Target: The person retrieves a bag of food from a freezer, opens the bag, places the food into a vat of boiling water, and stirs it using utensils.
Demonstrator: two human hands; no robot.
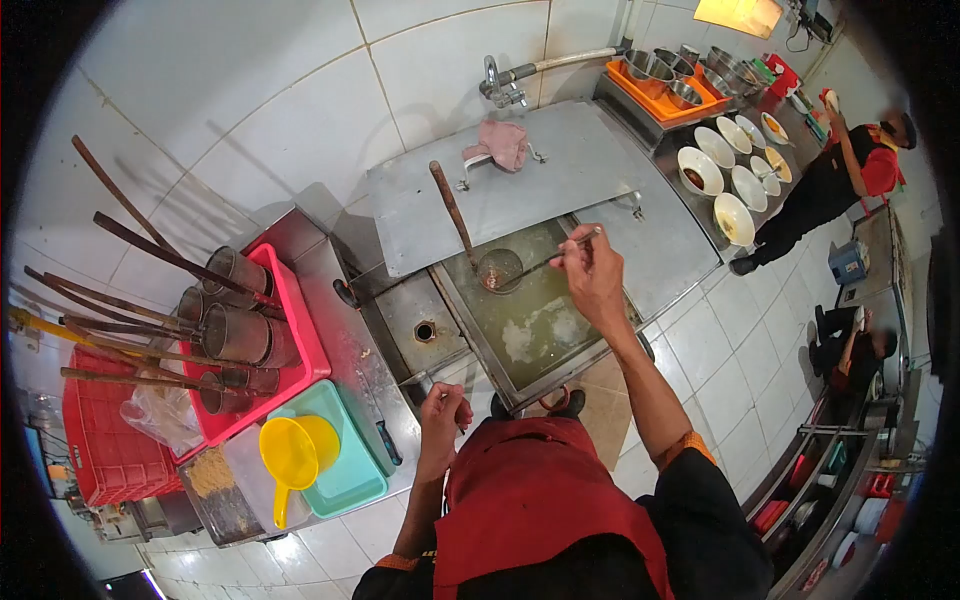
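Work looks midway, the strainer (500,268) not out of the vat (577,367).
Right hand's (592,272) fingers grip a slim utensil (545,263); left hand (441,418) curled, contents unclear.

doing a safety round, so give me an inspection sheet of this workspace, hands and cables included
Surface: steel counter bears a knife beside a teal tray; pink cloth lies on the metal lid
Job's things: strainer in the vat of cloudy water, wooden handle upward; a thin utensil reaches to it
Clutter: yellow dipper on the teal tray; more strainers in a red tub; white bowls at right
Hands: right hand grips the utensil; left hand curled near the vat, whether holding anything unclear
Cables: nothing seen near the vat; far corners too small to tell
Surroundings: tap behind the lid; two other people at right
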